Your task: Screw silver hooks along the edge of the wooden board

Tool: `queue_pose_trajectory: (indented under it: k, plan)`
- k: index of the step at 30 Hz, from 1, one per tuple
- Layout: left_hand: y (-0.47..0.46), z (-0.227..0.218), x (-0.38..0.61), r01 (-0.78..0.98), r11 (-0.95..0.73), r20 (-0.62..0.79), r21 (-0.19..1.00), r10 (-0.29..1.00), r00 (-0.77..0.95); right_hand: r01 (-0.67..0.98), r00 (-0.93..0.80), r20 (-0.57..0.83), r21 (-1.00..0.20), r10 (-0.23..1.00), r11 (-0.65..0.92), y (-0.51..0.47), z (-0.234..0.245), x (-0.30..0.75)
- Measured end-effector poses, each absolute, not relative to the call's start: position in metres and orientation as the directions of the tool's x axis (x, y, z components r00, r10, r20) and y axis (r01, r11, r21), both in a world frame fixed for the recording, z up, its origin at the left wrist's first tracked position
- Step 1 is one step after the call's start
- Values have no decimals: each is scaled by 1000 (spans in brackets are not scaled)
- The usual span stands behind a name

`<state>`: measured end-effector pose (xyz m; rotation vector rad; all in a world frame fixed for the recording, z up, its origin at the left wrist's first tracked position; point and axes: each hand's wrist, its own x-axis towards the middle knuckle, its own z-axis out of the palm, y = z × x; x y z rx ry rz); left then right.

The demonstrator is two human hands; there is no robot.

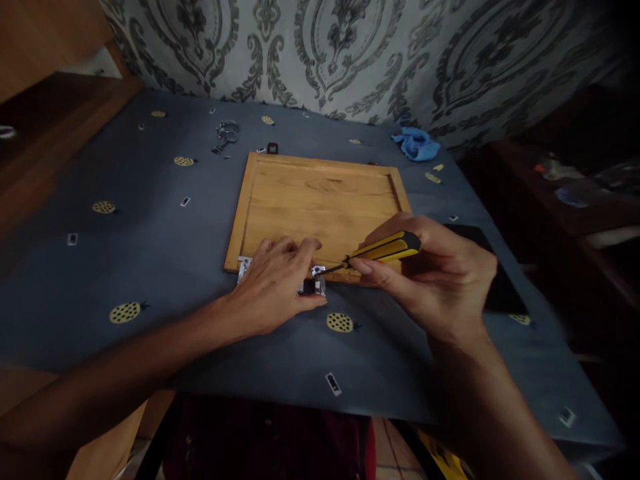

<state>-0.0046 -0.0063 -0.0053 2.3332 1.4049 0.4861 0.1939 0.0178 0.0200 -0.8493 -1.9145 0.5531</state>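
A framed wooden panel (pixel 320 200) lies flat on the patterned tablecloth. At its near edge sits a shiny metal hinge (pixel 319 287), partly covered by my left hand (pixel 277 283). The thumb is below the hinge and the fingers are above it, holding it against the wood. A second metal plate with holes (pixel 244 265) shows at the panel's near left corner. My right hand (pixel 440 267) grips a yellow and black screwdriver (pixel 387 249). The screwdriver's shaft points left, with its tip at the hinge beside my left index finger; exact contact is hard to make out.
Loose metal hardware (pixel 227 135) lies at the back left of the table. A crumpled blue cloth (pixel 417 144) is at the back right. A small dark fitting (pixel 273 148) sits behind the panel. A flat black object (pixel 500 280) lies right, partly behind my right hand.
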Motion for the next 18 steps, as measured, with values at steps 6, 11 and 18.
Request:
queue_pose_trajectory:
  k: [6,11,18]
  plan:
    - [-7,-5,-5,770,-424,93,477,895,436,360,-279,597,-661,752,658,16,18,191]
    - [-6,-5,-5,763,-437,102,475,889,446,363,-267,621,-644,737,673,13,20,188]
    - [-7,-8,-6,748,-435,99,500,887,450,307,-50,745,-622,665,720,10,26,182]
